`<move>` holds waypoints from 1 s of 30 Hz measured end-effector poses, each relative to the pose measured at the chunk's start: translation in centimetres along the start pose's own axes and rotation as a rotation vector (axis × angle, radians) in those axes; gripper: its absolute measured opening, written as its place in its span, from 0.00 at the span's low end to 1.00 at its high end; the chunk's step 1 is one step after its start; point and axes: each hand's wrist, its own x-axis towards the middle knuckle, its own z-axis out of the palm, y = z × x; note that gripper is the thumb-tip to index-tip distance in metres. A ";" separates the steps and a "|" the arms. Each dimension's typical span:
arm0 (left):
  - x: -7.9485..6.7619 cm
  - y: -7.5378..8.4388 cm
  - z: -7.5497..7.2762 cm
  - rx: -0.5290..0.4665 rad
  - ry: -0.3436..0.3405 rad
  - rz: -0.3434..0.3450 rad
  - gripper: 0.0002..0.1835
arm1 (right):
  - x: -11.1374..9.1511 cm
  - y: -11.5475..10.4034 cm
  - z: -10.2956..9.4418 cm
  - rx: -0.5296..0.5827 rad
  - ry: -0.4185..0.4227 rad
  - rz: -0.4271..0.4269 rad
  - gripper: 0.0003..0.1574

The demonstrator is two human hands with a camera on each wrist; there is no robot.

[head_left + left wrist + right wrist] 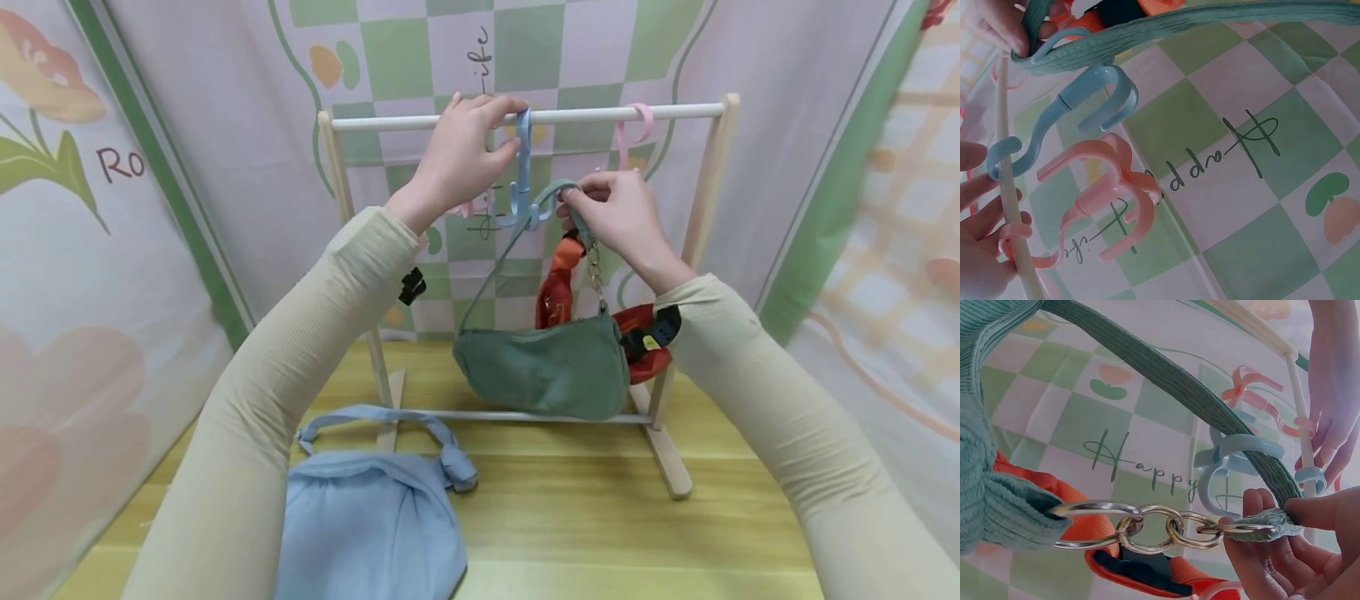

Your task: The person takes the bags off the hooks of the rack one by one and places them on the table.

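"How many bags do you count?"

"Three: one green bag hanging in front of the rack, one blue bag lying on the table, and one red bag behind the green one"

"And hooks?"

"Three on the top rail: one blue hook, plus two pink ones, the left pink hook and the right pink hook"

"What are the two hands doing?"

"The right hand pinches the green bag's strap just above its one chain, and the strap crosses a prong of the blue hook. The left hand is at the rail, touching the blue hook's top; I can't tell whether its fingers are clamped or merely resting"

"What's hard to see?"

"The red bag is mostly covered, so its shape is unclear. The blue bag is cut off by the head view's lower edge, and there the left hand hides most of the left pink hook. Whether the blue hook bears any weight, I can't tell"
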 end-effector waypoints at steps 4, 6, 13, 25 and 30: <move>0.0 0.1 -0.1 0.003 0.003 0.002 0.23 | 0.3 -0.3 -0.1 0.033 0.002 0.007 0.21; 0.0 0.1 -0.1 0.004 0.002 0.004 0.23 | 0.3 -0.4 -0.1 0.033 0.002 0.008 0.21; -0.1 0.0 -0.1 -0.012 0.000 0.007 0.23 | 0.7 -1.0 -0.1 0.071 0.018 0.006 0.21; -0.1 0.0 0.0 -0.018 -0.001 0.003 0.23 | 0.5 -1.6 -0.4 0.085 0.033 -0.003 0.20; 0.0 0.0 0.1 -0.018 -0.003 0.010 0.23 | 0.1 -1.6 -0.5 0.136 0.034 -0.021 0.19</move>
